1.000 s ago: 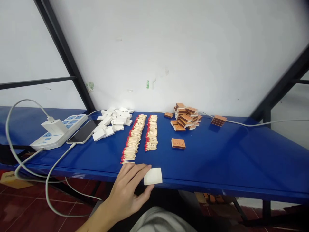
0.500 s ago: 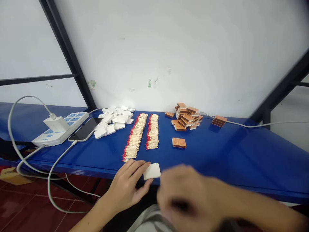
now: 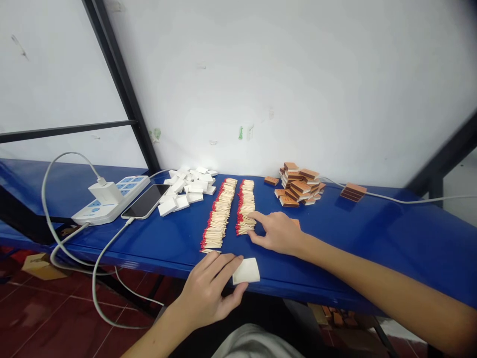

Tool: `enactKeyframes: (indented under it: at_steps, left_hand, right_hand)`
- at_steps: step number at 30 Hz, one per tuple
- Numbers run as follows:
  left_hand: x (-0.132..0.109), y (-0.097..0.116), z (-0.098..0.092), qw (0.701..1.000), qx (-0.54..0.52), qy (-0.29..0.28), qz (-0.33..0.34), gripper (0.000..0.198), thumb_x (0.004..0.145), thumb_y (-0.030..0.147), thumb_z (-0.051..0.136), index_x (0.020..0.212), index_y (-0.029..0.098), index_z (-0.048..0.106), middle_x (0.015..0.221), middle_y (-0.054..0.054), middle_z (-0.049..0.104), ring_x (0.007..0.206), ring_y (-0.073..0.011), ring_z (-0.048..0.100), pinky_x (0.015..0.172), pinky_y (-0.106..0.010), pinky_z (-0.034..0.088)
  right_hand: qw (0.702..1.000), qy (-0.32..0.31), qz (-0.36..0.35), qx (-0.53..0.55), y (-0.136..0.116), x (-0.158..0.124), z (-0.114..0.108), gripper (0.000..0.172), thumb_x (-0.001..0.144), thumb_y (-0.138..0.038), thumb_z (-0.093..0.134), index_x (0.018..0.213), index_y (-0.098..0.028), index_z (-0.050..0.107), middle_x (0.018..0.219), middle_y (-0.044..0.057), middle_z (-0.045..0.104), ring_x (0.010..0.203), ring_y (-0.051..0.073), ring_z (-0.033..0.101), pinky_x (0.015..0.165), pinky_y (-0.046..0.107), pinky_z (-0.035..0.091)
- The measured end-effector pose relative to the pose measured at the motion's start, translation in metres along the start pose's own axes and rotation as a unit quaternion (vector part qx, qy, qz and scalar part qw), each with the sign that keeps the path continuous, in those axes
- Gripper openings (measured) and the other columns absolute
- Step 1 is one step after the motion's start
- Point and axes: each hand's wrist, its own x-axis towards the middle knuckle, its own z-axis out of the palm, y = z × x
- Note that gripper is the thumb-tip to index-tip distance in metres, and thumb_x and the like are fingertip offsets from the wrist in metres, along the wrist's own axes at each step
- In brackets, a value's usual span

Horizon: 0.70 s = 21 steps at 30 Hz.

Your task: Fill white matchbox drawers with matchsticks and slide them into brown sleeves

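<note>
My left hand (image 3: 215, 286) grips a small white matchbox tray (image 3: 247, 271) by its left end, fingers at the top and thumb below, at the table's front edge. My right hand (image 3: 278, 232) reaches to the near end of the right-hand row of red-tipped matches (image 3: 246, 204). Its thumb and forefinger are apart, with the tips at the match ends; I see nothing held between them. Left of that lies a longer row of matches (image 3: 220, 211). An orange matchbox (image 3: 296, 223) is mostly hidden behind the right hand.
White trays (image 3: 190, 186) lie heaped at back left, beside a phone (image 3: 146, 201) and a power strip (image 3: 112, 199) with looping cables. Brown matchboxes (image 3: 298, 186) are piled at back right, with a block of matchboxes (image 3: 353, 192) further right. Black frame posts (image 3: 122, 84) flank the blue table.
My right hand has moved from near the front edge forward to the right-hand match row. The left hand still holds the tray. The whole view has shifted slightly.
</note>
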Motion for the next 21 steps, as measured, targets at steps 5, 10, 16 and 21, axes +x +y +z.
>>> enactKeyframes:
  at_steps: [5,10,16,21]
  left_hand:
    - [0.0008,-0.001,0.0007,1.0,0.002,-0.004,-0.002,0.035,0.089,0.02,0.066,0.123,0.012,0.062,0.106,-0.013,0.074,0.091,-0.0242,0.067,0.083,-0.039,0.058]
    - [0.002,-0.0004,0.0006,1.0,0.001,0.003,0.002,0.034,0.09,0.02,0.066,0.122,0.011,0.062,0.105,-0.013,0.074,0.091,-0.024,0.068,0.082,-0.038,0.058]
    - [0.0005,-0.0006,0.0008,1.0,0.001,0.0,0.004,0.035,0.089,0.019,0.066,0.122,0.01,0.062,0.105,-0.014,0.074,0.091,-0.0242,0.067,0.083,-0.039,0.058]
    - [0.0013,-0.0017,0.001,1.0,0.002,-0.001,0.007,0.035,0.089,0.019,0.066,0.122,0.01,0.062,0.104,-0.014,0.073,0.091,-0.024,0.067,0.083,-0.038,0.057]
  right_hand:
    - [0.999,0.022,-0.043,0.006,0.0039,0.0023,0.0038,0.034,0.093,-0.043,0.06,0.119,-0.023,0.069,0.093,0.004,0.078,0.079,0.022,0.07,0.07,0.03,0.039]
    - [0.998,0.022,-0.052,-0.007,0.0037,0.0018,0.0064,0.031,0.094,-0.043,0.06,0.114,-0.022,0.072,0.089,0.004,0.078,0.078,0.022,0.071,0.072,0.032,0.038]
    - [0.997,0.023,-0.075,0.006,0.0039,0.0021,0.0068,0.023,0.095,-0.038,0.061,0.106,-0.022,0.074,0.088,0.003,0.078,0.077,0.02,0.071,0.071,0.032,0.036]
    - [0.994,0.034,-0.099,0.027,0.0058,0.0021,0.0073,0.018,0.095,-0.032,0.061,0.101,-0.022,0.074,0.083,0.002,0.078,0.075,0.018,0.07,0.072,0.031,0.035]
